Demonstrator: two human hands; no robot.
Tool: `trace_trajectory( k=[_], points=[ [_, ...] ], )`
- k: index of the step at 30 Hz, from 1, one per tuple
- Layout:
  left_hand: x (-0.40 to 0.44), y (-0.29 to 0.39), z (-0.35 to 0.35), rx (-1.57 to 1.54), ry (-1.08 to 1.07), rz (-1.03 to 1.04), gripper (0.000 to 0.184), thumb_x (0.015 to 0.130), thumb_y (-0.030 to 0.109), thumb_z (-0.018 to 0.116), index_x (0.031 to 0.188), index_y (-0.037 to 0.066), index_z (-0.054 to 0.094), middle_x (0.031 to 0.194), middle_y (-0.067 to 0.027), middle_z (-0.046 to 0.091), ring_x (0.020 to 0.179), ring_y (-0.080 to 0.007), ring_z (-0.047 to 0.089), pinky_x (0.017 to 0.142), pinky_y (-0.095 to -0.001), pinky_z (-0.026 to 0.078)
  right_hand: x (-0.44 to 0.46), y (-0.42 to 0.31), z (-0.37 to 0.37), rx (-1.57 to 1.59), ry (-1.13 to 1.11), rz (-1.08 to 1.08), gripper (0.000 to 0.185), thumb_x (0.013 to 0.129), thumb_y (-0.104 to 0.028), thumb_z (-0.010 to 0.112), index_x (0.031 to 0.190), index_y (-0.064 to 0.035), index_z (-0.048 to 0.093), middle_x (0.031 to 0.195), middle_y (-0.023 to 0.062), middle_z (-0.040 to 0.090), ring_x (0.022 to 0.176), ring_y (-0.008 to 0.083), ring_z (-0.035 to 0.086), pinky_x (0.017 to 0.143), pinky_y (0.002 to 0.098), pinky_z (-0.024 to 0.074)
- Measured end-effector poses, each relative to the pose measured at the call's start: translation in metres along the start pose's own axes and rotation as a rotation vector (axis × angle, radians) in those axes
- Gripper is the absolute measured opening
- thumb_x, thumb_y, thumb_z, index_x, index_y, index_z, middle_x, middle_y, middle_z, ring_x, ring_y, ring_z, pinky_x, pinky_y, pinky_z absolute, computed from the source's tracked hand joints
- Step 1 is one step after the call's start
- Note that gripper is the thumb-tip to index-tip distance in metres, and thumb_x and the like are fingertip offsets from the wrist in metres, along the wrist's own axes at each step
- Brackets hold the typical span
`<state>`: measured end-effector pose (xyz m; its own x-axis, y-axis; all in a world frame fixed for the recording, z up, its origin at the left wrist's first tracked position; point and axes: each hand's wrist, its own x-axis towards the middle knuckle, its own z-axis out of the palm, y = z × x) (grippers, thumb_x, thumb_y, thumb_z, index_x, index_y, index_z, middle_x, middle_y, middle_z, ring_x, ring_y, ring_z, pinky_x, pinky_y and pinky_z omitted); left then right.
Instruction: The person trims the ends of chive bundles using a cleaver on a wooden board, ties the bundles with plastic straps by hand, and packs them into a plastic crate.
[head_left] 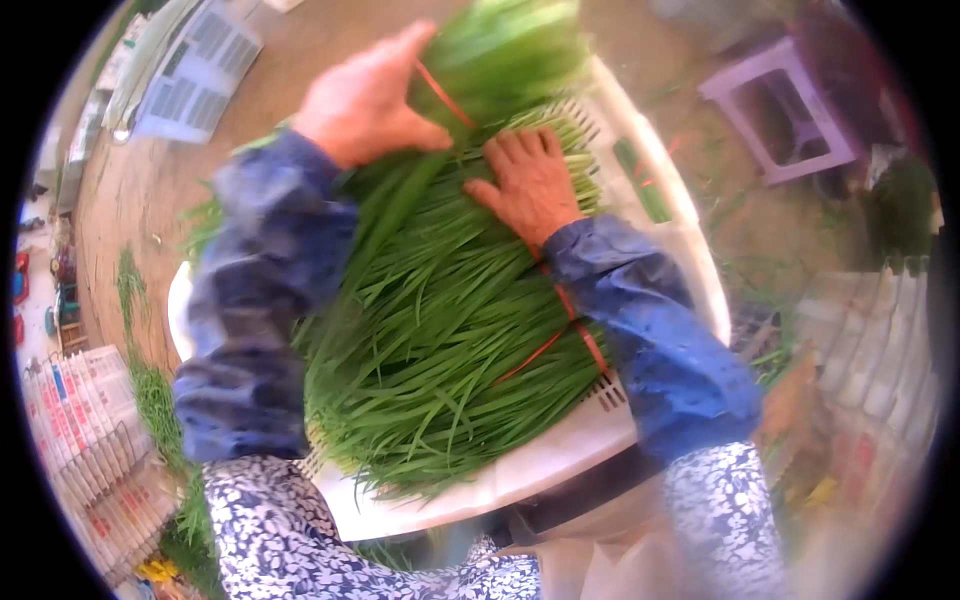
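Observation:
A white slotted plastic basket (pixel 645 130) holds a thick pile of long green garlic chives (pixel 450 300), with red bands around some of the bunches. At the far end, my left hand (pixel 372 98) grips the side of a chive bunch (pixel 500 60) with a red band (pixel 445 95) around it; its thumb is on the near side and the fingertips are partly hidden. That bunch is blurred at its top. My right hand (pixel 530 185) lies palm down on the pale stem ends of the pile, its fingers stretched out over them.
A purple plastic stool (pixel 775 110) stands on the ground at the right. Light blue crates (pixel 200 75) are at the upper left. Stacked printed cartons (pixel 90 420) lie at the lower left, beside loose chives (pixel 155 410). More stacked pale material (pixel 860 340) is at the right.

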<state>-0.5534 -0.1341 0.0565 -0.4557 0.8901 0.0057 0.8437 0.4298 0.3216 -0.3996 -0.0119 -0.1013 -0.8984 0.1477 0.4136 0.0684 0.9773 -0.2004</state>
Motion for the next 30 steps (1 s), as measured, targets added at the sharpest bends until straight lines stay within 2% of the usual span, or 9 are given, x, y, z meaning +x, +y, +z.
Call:
trace_trajectory(
  k=[4,13,16,19,21,23,27,29,30],
  points=[
    [0.026,-0.005,0.057,0.094,0.062,0.045,0.093,0.066,0.039,0.079,0.14,-0.002,0.039,0.123,-0.0238,0.057,0.11,-0.0355,0.058,0.092,-0.0422,0.047,-0.002,-0.003,0.0,-0.005,-0.019,0.024,0.053,0.084,-0.049,0.058,0.11,-0.0026,0.059,0.113,0.0114,0.056,0.112,0.0305,0.045,0.103,0.0465,0.0289],
    [0.027,-0.005,0.11,0.006,0.103,0.032,0.09,0.072,0.05,0.073,0.139,0.0,0.041,0.123,-0.0215,0.056,0.096,-0.0319,0.064,0.088,-0.0402,0.048,-0.02,-0.005,-0.006,0.033,0.05,0.029,0.059,0.084,-0.05,0.058,0.117,-0.0017,0.058,0.115,0.0122,0.056,0.113,0.0304,0.045,0.104,0.0472,0.0281],
    [0.043,-0.02,0.114,-0.55,-0.26,-0.223,0.077,0.08,0.043,0.068,0.137,-0.003,0.043,0.124,-0.02,0.058,0.098,-0.0267,0.063,0.09,-0.0362,0.046,-0.015,-0.006,-0.006,0.061,-0.012,0.067,0.055,0.084,-0.05,0.058,0.111,-0.0017,0.06,0.11,0.0129,0.057,0.11,0.0306,0.047,0.102,0.0469,0.0297],
    [0.058,-0.037,0.117,-0.458,-0.2,-0.126,0.064,0.079,0.041,0.071,0.126,0.001,0.055,0.11,-0.0165,0.066,0.097,-0.0258,0.064,0.088,-0.0348,0.048,-0.014,-0.005,-0.012,0.106,-0.032,0.074,0.053,0.083,-0.05,0.059,0.105,-0.0017,0.062,0.104,0.013,0.058,0.106,0.0307,0.048,0.101,0.0464,0.0305],
    [0.058,-0.046,0.13,-1.046,-0.394,-0.378,0.059,0.08,0.035,0.07,0.125,-0.001,0.055,0.11,-0.015,0.065,0.09,-0.0231,0.064,0.084,-0.0329,0.05,-0.025,-0.012,-0.004,0.105,0.014,0.072,0.052,0.082,-0.05,0.059,0.102,-0.0016,0.063,0.099,0.0124,0.058,0.102,0.0303,0.049,0.1,0.0466,0.031],
    [0.061,-0.053,0.14,-1.077,-0.416,-0.413,0.061,0.08,0.034,0.071,0.127,-0.001,0.054,0.109,-0.0154,0.065,0.087,-0.0232,0.064,0.085,-0.0333,0.049,-0.016,-0.006,-0.005,0.099,0.023,0.081,0.053,0.082,-0.05,0.06,0.103,-0.0019,0.063,0.097,0.0121,0.057,0.099,0.0297,0.05,0.1,0.0468,0.0314],
    [0.049,-0.027,0.118,-0.665,-0.332,-0.249,0.072,0.08,0.044,0.069,0.132,-0.002,0.048,0.117,-0.0192,0.062,0.102,-0.0266,0.061,0.089,-0.0391,0.047,-0.017,-0.002,0.006,0.089,0.139,0.052,0.058,0.081,-0.056,0.059,0.103,-0.0017,0.065,0.097,0.0111,0.059,0.104,0.0288,0.049,0.103,0.0487,0.0287],
    [0.041,-0.003,0.111,0.046,0.206,0.037,0.075,0.081,0.047,0.067,0.136,0.001,0.044,0.119,-0.0194,0.06,0.109,-0.0309,0.057,0.091,-0.0421,0.045,-0.014,-0.001,-0.002,0.086,0.043,0.065,0.059,0.081,-0.056,0.059,0.104,-0.0021,0.065,0.099,0.0115,0.058,0.106,0.0286,0.049,0.104,0.0486,0.0278],
    [0.041,0.005,0.107,0.072,0.251,0.12,0.07,0.084,0.045,0.064,0.137,0.006,0.043,0.12,-0.0182,0.059,0.107,-0.0342,0.057,0.092,-0.0444,0.045,-0.01,-0.003,-0.006,0.108,0.005,0.079,0.057,0.082,-0.054,0.059,0.106,-0.0022,0.063,0.101,0.0126,0.058,0.106,0.0296,0.048,0.104,0.0484,0.0284]
  ],
)
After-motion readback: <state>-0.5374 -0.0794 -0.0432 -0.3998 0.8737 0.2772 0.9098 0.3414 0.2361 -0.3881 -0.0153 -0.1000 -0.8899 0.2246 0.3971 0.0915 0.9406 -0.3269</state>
